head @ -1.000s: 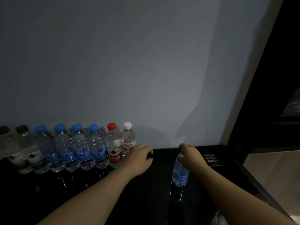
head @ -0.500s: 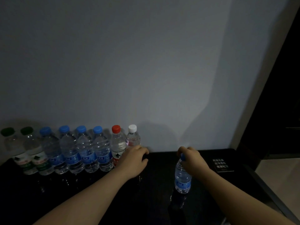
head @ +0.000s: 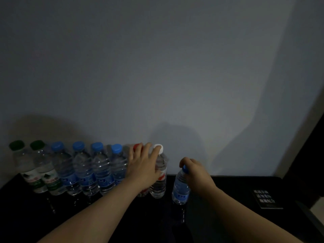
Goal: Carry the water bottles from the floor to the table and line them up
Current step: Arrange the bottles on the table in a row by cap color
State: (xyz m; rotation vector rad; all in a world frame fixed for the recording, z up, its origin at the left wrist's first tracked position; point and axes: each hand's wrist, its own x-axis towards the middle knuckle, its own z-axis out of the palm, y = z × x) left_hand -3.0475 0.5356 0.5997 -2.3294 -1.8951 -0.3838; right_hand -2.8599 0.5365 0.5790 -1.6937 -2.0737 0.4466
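Black counter is being used here. The blue-capped bottle is being pinched round its cap by the right hand, standing right under it. The left hand is being pressed flat, fingers spread, against the red-capped bottle and white-capped bottle.

You face a plain pale wall, dimly lit and crossed by soft shadows low down and along its right side. Below it runs a glossy black table, its back edge against the wall. Near the table's right edge lies a small black card with white lettering too small to read. To your right a light trim strip borders the wall, then a dark panel. A sliver of pale floor shows past the table's right edge.
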